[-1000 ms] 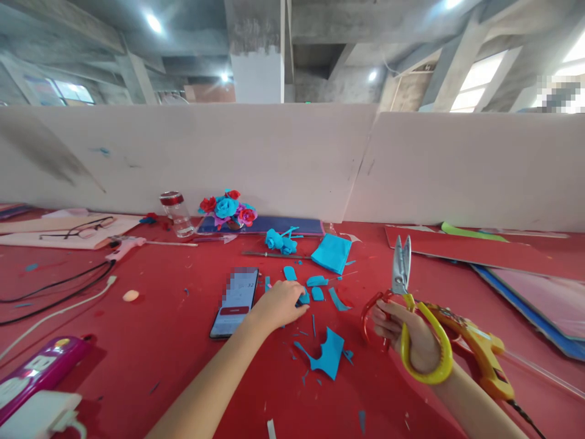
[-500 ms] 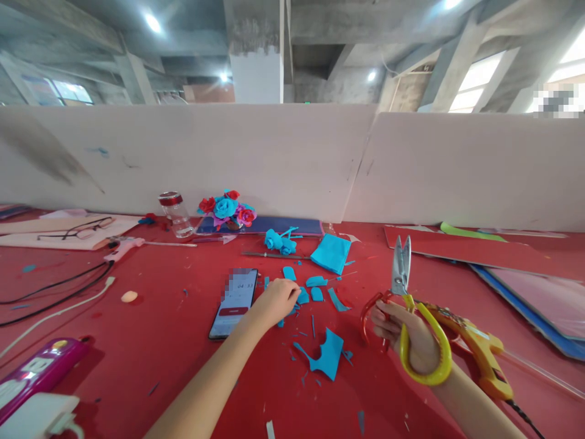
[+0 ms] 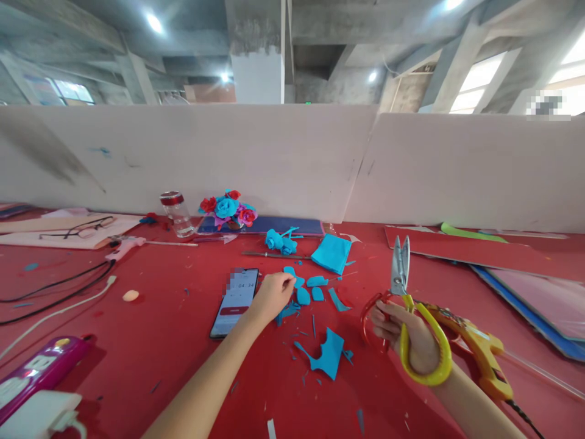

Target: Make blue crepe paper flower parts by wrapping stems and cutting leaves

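My left hand [image 3: 273, 297] reaches over the red table with its fingers closed in a pinch, at a small blue petal-shaped piece [image 3: 300, 282]. Other blue petal pieces [image 3: 303, 297] lie around the fingertips, among thin scraps. In my right hand [image 3: 411, 332] is a pair of scissors [image 3: 400, 268] with a yellow and a red handle. Their blades point up and stand slightly apart with nothing between them. A larger blue offcut [image 3: 329, 355] with curved cut edges lies between my hands. Farther back are a folded blue sheet [image 3: 331, 253] and blue rolled flowers [image 3: 280, 241].
A phone [image 3: 235, 303] lies left of my left hand. A yellow glue gun [image 3: 475, 344] rests beside my right forearm. Behind stand a flower arrangement [image 3: 228, 209] and a glass bottle [image 3: 177, 214]. A pink glue gun [image 3: 128, 247] and a power strip [image 3: 41, 372] are at left.
My left hand has shifted slightly up and away from me. A blue petal piece now shows at its fingertips. My right hand and the scissors have stayed in place.
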Tool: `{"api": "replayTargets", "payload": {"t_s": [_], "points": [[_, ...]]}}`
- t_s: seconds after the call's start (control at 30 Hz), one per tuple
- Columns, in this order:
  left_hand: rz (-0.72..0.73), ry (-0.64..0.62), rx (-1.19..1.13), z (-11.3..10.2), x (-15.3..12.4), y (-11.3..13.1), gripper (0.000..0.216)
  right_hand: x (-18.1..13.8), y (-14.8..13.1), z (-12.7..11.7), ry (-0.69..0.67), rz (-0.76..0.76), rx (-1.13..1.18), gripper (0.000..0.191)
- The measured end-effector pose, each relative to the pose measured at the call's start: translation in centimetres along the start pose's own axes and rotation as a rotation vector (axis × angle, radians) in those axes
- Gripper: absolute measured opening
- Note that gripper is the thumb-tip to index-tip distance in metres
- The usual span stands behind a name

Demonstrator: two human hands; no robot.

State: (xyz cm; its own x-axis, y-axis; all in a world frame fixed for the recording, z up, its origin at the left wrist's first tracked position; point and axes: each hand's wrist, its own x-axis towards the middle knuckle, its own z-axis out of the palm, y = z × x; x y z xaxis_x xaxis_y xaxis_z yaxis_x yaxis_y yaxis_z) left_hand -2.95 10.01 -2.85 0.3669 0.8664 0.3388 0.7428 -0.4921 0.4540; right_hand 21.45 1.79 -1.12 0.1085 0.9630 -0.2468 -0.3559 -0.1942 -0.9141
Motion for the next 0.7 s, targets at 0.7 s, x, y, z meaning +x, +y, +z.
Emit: {"api": "replayTargets", "payload": {"t_s": [0.7], "points": [[-0.001,-0.362,-0.094,0.5,-5.8,7.5,0.053,0.3,0.4,-0.2,-0.052,0.022,0.037,0.032]]}}
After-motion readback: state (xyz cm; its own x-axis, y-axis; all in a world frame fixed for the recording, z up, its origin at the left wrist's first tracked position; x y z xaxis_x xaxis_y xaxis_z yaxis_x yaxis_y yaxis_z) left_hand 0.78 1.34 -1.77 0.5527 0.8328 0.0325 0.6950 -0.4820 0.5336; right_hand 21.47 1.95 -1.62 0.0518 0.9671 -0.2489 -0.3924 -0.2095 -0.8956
